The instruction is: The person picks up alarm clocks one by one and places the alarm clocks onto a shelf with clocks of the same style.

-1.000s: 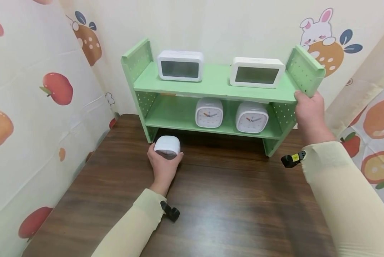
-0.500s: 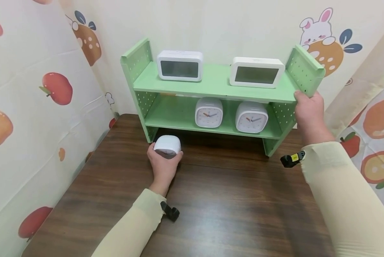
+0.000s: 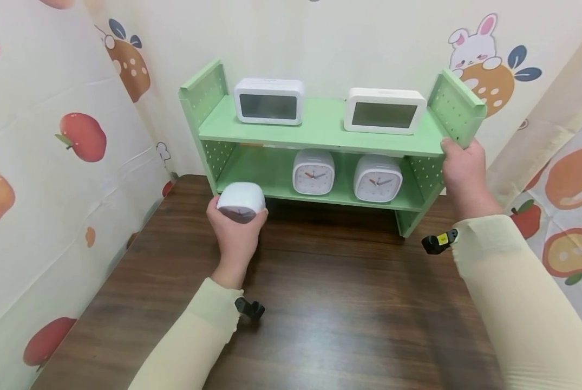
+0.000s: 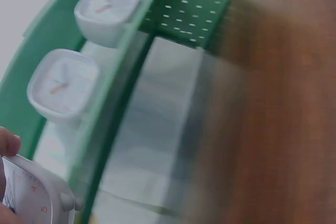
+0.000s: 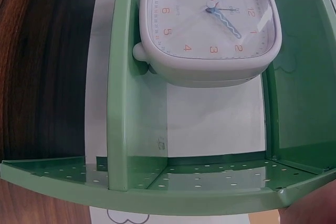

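My left hand (image 3: pixel 235 238) grips a small white alarm clock (image 3: pixel 243 195), thumb on its right side and fingers on its left. The clock is held up before the left end of the lower shelf, its face partly covered by the hand. In the left wrist view, part of that clock's numbered face (image 4: pixel 34 195) shows at the lower left. My right hand (image 3: pixel 466 169) holds the right side panel of the green two-tier shelf (image 3: pixel 322 134). Two matching alarm clocks (image 3: pixel 313 172) (image 3: pixel 378 179) stand on the lower shelf, toward its right half.
Two white digital clocks (image 3: pixel 268 102) (image 3: pixel 385 111) stand apart on the upper shelf. The shelf rests on a dark wooden table (image 3: pixel 329 292), against a fruit-patterned curtain (image 3: pixel 83 211) at the back and sides. The lower shelf's bare left part (image 3: pixel 261 165) lies beside the middle clock.
My left hand has raised the alarm clock from low by the shelf's left leg up to the lower shelf's front edge, slightly leftward. The right hand keeps its hold on the side panel.
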A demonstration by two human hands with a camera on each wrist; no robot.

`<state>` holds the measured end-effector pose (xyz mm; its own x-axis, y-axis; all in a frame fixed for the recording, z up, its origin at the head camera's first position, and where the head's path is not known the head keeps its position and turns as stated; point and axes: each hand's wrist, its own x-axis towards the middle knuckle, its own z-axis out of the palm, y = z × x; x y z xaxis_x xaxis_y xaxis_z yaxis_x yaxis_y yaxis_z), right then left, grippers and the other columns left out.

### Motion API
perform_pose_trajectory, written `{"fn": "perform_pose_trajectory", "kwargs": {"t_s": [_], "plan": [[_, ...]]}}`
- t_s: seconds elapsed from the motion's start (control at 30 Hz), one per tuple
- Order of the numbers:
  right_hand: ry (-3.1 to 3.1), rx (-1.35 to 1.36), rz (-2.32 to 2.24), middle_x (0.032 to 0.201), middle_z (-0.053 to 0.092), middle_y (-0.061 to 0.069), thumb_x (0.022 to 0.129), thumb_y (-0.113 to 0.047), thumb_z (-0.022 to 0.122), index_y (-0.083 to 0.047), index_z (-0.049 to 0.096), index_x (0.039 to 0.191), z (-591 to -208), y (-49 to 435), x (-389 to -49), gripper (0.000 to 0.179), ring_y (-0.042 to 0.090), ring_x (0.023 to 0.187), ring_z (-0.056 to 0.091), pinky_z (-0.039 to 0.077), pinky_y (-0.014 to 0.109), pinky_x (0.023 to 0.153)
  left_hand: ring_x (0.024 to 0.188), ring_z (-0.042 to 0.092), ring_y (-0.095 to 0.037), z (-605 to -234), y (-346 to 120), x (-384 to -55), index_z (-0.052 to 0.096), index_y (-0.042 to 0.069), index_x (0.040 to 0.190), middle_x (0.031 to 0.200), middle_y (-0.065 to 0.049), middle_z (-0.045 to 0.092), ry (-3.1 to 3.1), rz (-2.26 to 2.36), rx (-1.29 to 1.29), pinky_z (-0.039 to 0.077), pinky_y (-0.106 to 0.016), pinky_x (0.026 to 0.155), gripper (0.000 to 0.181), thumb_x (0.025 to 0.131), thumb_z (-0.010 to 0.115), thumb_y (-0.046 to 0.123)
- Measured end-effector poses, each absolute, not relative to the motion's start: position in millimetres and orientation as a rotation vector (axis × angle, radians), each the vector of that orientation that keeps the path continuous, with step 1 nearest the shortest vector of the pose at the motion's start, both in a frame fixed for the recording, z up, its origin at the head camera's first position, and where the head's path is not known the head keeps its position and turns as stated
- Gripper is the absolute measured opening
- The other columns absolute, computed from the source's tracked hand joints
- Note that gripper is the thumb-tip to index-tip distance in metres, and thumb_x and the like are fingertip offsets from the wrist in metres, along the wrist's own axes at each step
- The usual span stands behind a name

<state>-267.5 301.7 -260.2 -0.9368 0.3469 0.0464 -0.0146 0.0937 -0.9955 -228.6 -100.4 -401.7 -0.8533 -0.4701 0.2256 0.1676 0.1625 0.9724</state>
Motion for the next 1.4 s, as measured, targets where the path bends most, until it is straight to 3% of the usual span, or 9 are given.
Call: {"fn": "perform_pose_trajectory", "kwargs": {"t_s": [0.43,0.87,1.4], "plan": [[-2.071,-0.313,1.912,0.156,0.045,0.003,0.108,-0.032,0.047,-0.02,0.041,0.157,-260.1,299.8,-270.9,0.051,0.016,0.14,0.042,0.024,0.035,0.122,0.133,0.037,-0.023,-348.9,-108.0,-262.2,0.02,0.014,0.154,0.152,-0.006,0.029,-1.969,-1.782,0.193,0.045,-0.04,0.103,0.108,0.076,0.092,0.03],[-2.094,-0.332,1.882,0.153,0.047,0.002,0.108,-0.035,0.047,-0.02,0.041,0.157,-264.9,301.0,-270.2,0.051,0.015,0.138,0.043,0.025,0.036,0.121,0.13,0.039,-0.024,-350.2,-95.7,-295.1,0.021,0.012,0.154,0.147,-0.01,0.033,-2.094,-1.704,0.206,0.043,-0.034,0.103,0.108,0.075,0.092,0.036],[-2.084,-0.331,1.865,0.154,0.047,0.004,0.109,-0.034,0.046,-0.019,0.041,0.157,-265.7,300.3,-269.4,0.051,0.015,0.138,0.044,0.025,0.037,0.121,0.129,0.04,-0.026,-364.0,-87.3,-309.3,0.022,0.011,0.153,0.146,-0.011,0.035,-2.125,-1.647,0.232,0.04,-0.035,0.103,0.108,0.074,0.092,0.037]]}}
